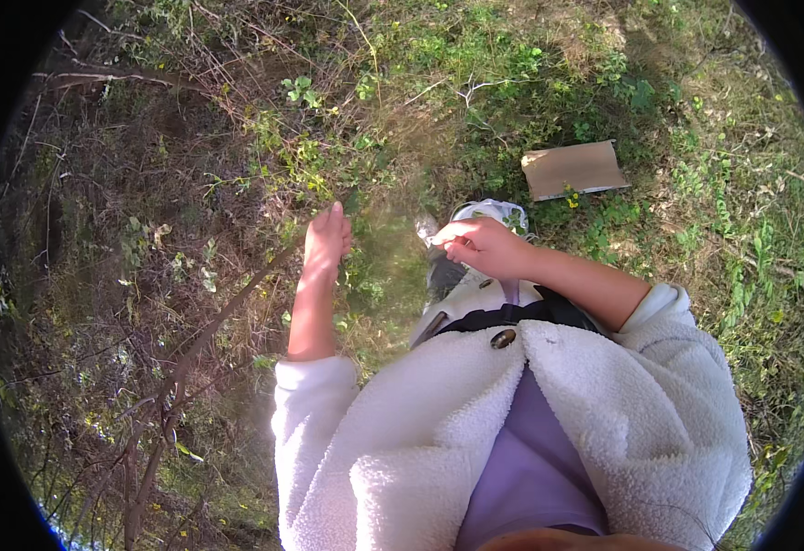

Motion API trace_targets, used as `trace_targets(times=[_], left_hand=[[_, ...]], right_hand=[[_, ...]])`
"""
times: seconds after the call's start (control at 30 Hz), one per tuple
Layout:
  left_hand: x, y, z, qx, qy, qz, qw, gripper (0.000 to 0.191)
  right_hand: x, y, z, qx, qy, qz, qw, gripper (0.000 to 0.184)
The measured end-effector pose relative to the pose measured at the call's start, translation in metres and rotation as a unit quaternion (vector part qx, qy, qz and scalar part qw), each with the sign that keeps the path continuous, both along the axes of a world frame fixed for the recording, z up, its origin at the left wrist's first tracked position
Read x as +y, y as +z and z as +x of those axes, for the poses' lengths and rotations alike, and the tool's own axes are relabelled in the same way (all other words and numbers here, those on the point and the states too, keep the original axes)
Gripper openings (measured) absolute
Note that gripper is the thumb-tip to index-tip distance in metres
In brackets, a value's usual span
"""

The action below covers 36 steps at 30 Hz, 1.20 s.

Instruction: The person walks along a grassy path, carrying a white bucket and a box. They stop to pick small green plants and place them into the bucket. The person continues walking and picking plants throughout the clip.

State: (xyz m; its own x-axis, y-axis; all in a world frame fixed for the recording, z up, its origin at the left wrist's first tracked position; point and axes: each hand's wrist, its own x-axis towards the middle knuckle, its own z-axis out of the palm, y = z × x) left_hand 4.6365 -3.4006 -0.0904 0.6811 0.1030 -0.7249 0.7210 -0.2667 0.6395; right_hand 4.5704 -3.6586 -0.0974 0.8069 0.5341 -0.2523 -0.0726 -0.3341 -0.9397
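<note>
My left hand (327,237) is closed in a fist with the thumb up, around the upper end of a thin bare tree branch (226,310). From the fist the branch curves down to the lower left, where it forks. My right hand (481,241) is in front of my body with its fingers curled; whether anything small is between the fingertips cannot be made out. Just beyond it shows a whitish see-through plastic bag (508,210), partly hidden by the hand. How the bag is held or supported is unclear.
A flat brown cardboard piece (574,169) lies on the weedy ground to the right, ahead of me. Dry twigs and brush (133,151) cover the left side. A pale forked twig (470,89) lies farther ahead. My shoe (426,226) shows below my hands.
</note>
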Motion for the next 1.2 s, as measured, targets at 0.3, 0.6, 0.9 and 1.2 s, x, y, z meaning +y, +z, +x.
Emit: trace_targets(times=[0.3,0.6,0.9,1.2], left_hand=[[0.016,-0.043,-0.039,-0.026,-0.074,-0.058,0.995,0.017],[-0.007,-0.048,-0.059,-0.223,-0.327,-0.006,0.918,0.012],[-0.013,-0.047,-0.065,-0.328,-0.357,0.034,0.874,0.017],[-0.002,-0.022,-0.044,0.029,-0.159,-0.237,0.958,0.032]], right_hand=[[0.069,-0.044,0.017,0.267,-0.136,0.148,0.943,0.023],[0.082,-0.068,0.021,0.457,-0.322,0.202,0.804,0.020],[0.087,-0.070,0.016,0.255,-0.341,0.192,0.884,0.012],[0.080,-0.047,0.015,0.240,-0.237,0.175,0.925,0.014]])
